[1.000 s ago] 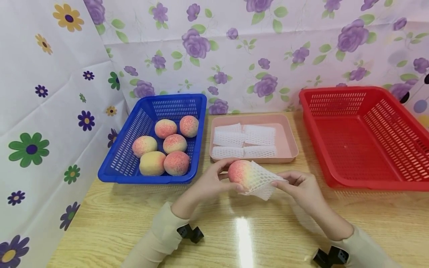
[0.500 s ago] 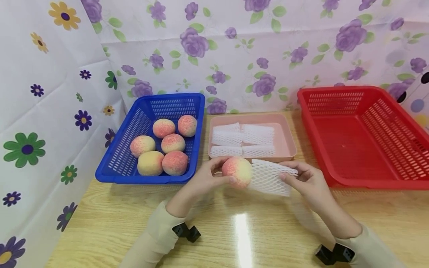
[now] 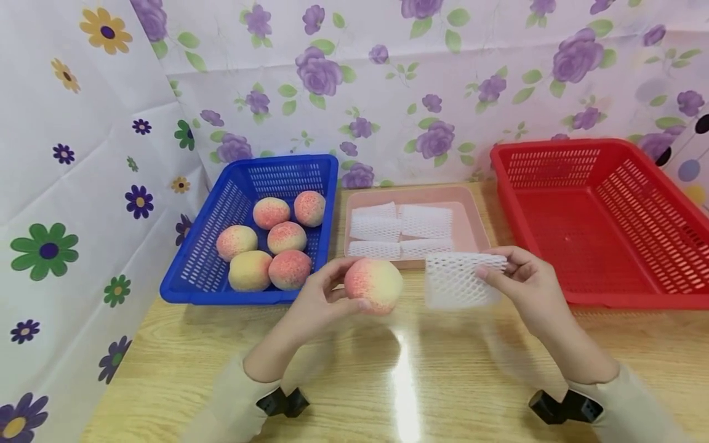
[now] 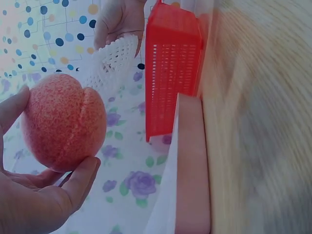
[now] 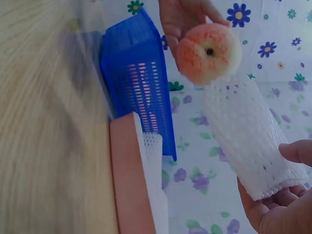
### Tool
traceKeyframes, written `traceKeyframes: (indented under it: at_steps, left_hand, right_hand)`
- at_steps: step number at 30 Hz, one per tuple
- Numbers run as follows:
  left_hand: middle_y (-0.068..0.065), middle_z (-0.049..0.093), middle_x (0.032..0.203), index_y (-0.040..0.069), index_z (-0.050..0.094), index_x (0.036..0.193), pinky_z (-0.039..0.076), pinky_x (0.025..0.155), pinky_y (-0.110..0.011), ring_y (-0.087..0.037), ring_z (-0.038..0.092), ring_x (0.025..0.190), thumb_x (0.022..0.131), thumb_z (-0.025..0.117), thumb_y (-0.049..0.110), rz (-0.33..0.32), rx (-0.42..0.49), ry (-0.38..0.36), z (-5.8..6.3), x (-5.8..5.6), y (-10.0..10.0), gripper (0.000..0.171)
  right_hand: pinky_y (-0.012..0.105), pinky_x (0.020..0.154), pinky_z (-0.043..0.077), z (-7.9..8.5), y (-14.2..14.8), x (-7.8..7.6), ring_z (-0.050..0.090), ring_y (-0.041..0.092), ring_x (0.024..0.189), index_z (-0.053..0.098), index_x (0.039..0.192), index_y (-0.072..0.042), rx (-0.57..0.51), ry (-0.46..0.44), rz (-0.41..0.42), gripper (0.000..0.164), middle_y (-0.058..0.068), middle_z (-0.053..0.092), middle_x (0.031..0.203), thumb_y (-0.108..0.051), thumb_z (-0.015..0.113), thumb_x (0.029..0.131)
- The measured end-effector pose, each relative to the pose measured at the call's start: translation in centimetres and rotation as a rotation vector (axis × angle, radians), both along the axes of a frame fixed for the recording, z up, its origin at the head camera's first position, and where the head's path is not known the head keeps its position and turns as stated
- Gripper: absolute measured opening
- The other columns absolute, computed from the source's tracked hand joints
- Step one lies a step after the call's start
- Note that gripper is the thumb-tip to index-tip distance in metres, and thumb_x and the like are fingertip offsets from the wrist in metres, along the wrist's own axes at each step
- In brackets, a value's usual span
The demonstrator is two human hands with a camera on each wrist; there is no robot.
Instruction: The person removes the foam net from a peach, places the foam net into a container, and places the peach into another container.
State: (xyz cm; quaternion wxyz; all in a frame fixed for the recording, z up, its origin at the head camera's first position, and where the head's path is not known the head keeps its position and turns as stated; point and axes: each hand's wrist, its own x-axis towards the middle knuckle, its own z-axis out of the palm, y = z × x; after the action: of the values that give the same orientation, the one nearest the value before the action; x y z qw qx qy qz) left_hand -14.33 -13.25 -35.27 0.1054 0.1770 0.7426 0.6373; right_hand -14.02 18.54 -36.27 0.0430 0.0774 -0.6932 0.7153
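Observation:
A pink and yellow peach (image 3: pixel 374 285) is held between the thumb and fingers of my left hand (image 3: pixel 324 292), above the table in front of the pink tray. In the left wrist view the peach (image 4: pixel 66 122) shows its crease; the right wrist view shows a dark spot on its other end. My right hand (image 3: pixel 526 280) pinches a white foam net sleeve (image 3: pixel 460 280) by its right end. The sleeve (image 5: pixel 248 131) is bare of fruit and hangs flattened, its free end toward the peach. A gap separates the two in the head view.
A blue basket (image 3: pixel 185 292) with several peaches stands at the left. Behind the hands, a pink tray (image 3: pixel 471 209) holds several white foam net sleeves (image 3: pixel 426 223). To the right is a red basket (image 3: pixel 526 258). A flowered cloth (image 3: pixel 388 111) hangs behind.
The net sleeve, partly over the peach a second ago, has come off it. My right hand moved right with the sleeve, and my left hand moved left with the peach.

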Motion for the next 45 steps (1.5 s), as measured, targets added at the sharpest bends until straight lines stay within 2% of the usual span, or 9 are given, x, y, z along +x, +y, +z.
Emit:
traceKeyframes:
  at_steps: [6,10,13,19,22,26,31,41,45]
  left_hand:
    - [-0.017,0.049,0.135,0.001,0.042,0.138,0.046,0.098,-0.021,-0.015,0.049,0.120,0.080,0.076,0.008,0.101,-0.019,0.091,1.6,0.5,-2.6,0.068]
    - [-0.015,0.050,0.131,0.003,0.041,0.139,0.047,0.095,-0.016,-0.009,0.051,0.114,0.081,0.075,0.006,0.200,-0.078,0.105,2.7,0.3,-4.2,0.067]
    - [-0.013,0.050,0.128,0.005,0.040,0.140,0.046,0.093,-0.014,-0.010,0.051,0.112,0.082,0.072,0.004,0.280,-0.136,0.115,3.5,0.2,-5.5,0.066]
    - [-0.011,0.049,0.131,0.003,0.038,0.142,0.045,0.092,-0.011,-0.013,0.049,0.114,0.085,0.071,0.013,0.411,-0.246,0.150,4.5,-0.7,-8.2,0.066]
    - [-0.011,0.049,0.133,0.004,0.038,0.142,0.045,0.093,-0.015,-0.014,0.049,0.113,0.086,0.071,0.019,0.458,-0.295,0.155,5.0,-1.6,-9.0,0.067]
    - [-0.013,0.049,0.134,0.005,0.036,0.143,0.045,0.102,-0.033,-0.020,0.049,0.116,0.086,0.071,0.026,0.492,-0.351,0.170,5.3,-2.9,-10.0,0.070]
    - [-0.018,0.046,0.136,0.003,0.033,0.144,0.039,0.107,-0.048,-0.029,0.047,0.122,0.086,0.071,0.029,0.522,-0.376,0.175,5.2,-4.7,-11.1,0.074]
    - [-0.024,0.042,0.139,-0.002,0.029,0.145,0.040,0.106,-0.048,-0.035,0.045,0.123,0.088,0.067,0.023,0.561,-0.434,0.108,3.1,-7.5,-12.6,0.073]
    - [-0.025,0.042,0.139,-0.003,0.029,0.144,0.040,0.106,-0.048,-0.036,0.044,0.122,0.088,0.067,0.024,0.560,-0.460,0.085,2.2,-8.3,-13.1,0.072]
  right_hand:
    - [0.013,0.063,0.054,1.6,0.6,-1.7,0.065,0.001,0.074,0.067,0.100,-0.013,-0.029,0.037,-0.020,0.020,-0.008,0.072,0.084,0.000,0.068,0.085]
    - [0.014,0.066,0.055,3.2,1.1,-2.8,0.064,0.004,0.075,0.065,0.107,-0.011,-0.006,0.013,-0.059,0.022,-0.008,0.071,0.088,-0.008,0.069,0.086]
    - [0.011,0.068,0.054,4.0,0.6,-3.6,0.062,0.004,0.078,0.062,0.114,-0.012,0.077,-0.030,-0.100,0.028,-0.012,0.070,0.091,-0.019,0.069,0.087]
    - [0.008,0.071,0.051,4.6,-1.2,-5.6,0.059,0.005,0.083,0.061,0.117,-0.013,0.085,-0.031,-0.122,0.032,-0.013,0.069,0.093,-0.020,0.070,0.087]
    - [0.010,0.075,0.052,4.8,-1.9,-6.6,0.061,0.004,0.086,0.061,0.116,-0.011,0.060,-0.025,-0.131,0.032,-0.012,0.069,0.093,-0.019,0.070,0.087]
    - [0.009,0.073,0.052,4.8,-2.4,-7.9,0.062,0.002,0.083,0.060,0.114,-0.013,0.070,-0.079,-0.151,0.030,-0.013,0.068,0.089,-0.019,0.070,0.086]
    - [0.008,0.074,0.051,4.2,-3.1,-9.5,0.061,-0.001,0.083,0.058,0.117,-0.010,0.123,-0.156,-0.185,0.034,-0.016,0.065,0.086,-0.021,0.070,0.087]
    - [0.011,0.069,0.048,1.0,-4.5,-12.1,0.053,0.002,0.077,0.053,0.118,0.001,0.217,-0.238,-0.247,0.030,-0.006,0.057,0.089,-0.012,0.058,0.092]
    - [0.011,0.062,0.044,-0.4,-4.9,-12.8,0.050,0.001,0.069,0.051,0.115,0.004,0.235,-0.228,-0.261,0.027,-0.008,0.053,0.080,-0.007,0.053,0.091]
